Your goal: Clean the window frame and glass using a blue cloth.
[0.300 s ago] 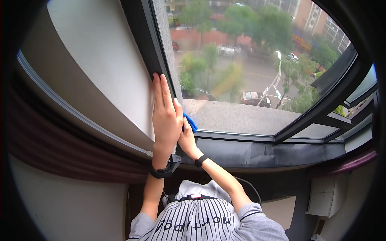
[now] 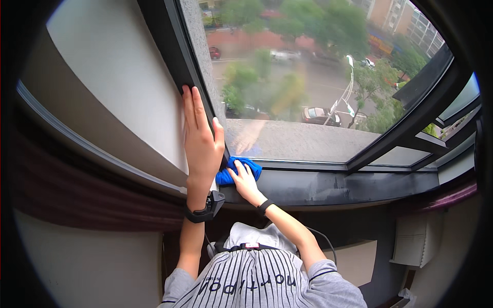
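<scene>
My left hand (image 2: 202, 138) is open, its fingers stretched out and laid against the dark window frame (image 2: 172, 51) on the left. Lower and to its right, my right hand (image 2: 245, 180) presses a crumpled blue cloth (image 2: 251, 167) into the bottom left corner, where the frame meets the dark sill (image 2: 318, 191). The cloth spreads out on both sides of the fingers. A faint reflection of a hand shows in the window glass (image 2: 287, 77) above it.
A white wall panel (image 2: 113, 66) borders the frame on the left, with a purple curtain (image 2: 102, 200) below. Darker window bars (image 2: 380, 146) run to the right. A white cabinet (image 2: 411, 241) stands at the lower right. Beyond the glass lie trees and a street.
My right hand has come slightly down and right, and more of the blue cloth shows. My left hand stays against the frame; the whole view has shifted a little.
</scene>
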The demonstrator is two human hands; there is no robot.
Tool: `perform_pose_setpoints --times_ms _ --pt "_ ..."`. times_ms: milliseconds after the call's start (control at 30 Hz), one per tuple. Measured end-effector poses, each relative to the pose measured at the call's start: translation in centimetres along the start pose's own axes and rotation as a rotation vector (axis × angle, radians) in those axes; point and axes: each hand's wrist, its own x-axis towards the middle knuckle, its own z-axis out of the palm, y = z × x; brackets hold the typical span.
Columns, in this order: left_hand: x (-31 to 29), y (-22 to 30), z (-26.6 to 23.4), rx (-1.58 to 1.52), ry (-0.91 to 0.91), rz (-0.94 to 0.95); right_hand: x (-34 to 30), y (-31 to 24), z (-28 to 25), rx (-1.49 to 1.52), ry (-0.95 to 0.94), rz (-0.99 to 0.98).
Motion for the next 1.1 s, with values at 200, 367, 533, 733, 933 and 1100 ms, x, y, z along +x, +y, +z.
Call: perform_pose_setpoints --times_ms 200,367,533,733,933,1100 --pt "-2.4 0.4 1.4 -0.344 0.073 -0.095 -1.0 2.0 -4.9 -0.053 -0.139 0.05" --pt "-10.6 0.0 3.8 -0.429 -0.117 -0.15 -5.8 5.7 -10.2 -0.239 -0.046 0.251" --pt "-16.9 -2.6 6.2 -0.265 -0.53 -0.192 -5.4 3.9 -8.5 -0.21 -0.032 0.244" --pt "-20.0 -4.2 8.2 -0.276 -0.689 -0.313 0.1 0.2 -0.7 0.087 -0.047 0.038" --pt "-20.7 -3.9 10.4 -0.224 -0.647 -0.257 -2.5 4.2 -7.9 0.032 -0.143 0.104" --pt "-22.7 -4.9 14.1 -0.151 -0.72 -0.155 -8.7 10.0 -15.9 -0.181 0.036 0.366"
